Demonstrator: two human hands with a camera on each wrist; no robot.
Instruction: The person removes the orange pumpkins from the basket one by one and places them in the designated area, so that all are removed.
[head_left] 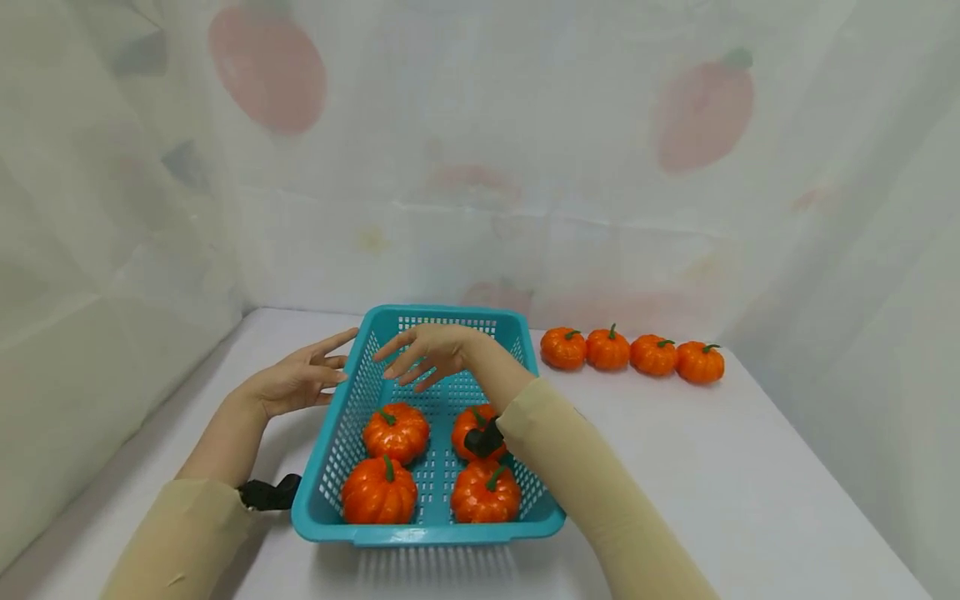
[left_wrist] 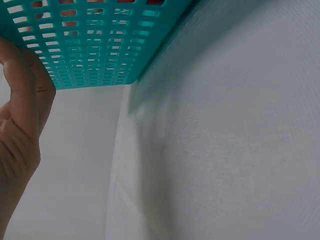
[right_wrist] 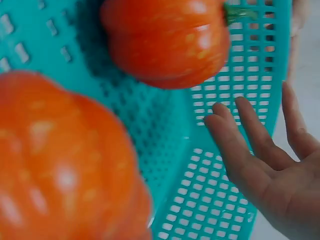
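Note:
A turquoise plastic basket with perforated walls holds several small orange toy pumpkins with green stems, two along its left side and two along its right. My left hand is at the basket's left wall, fingers extended; in the left wrist view its fingers lie against the perforated outer side. Over the far half of the basket hovers my right hand, fingers spread and holding nothing. Its wrist partly hides one pumpkin. The right wrist view shows a nearer pumpkin large at the left.
Several more toy pumpkins stand in a row at the back right of the white table, beyond the basket. Pale fabric with faded fruit prints hangs behind the table and along both sides.

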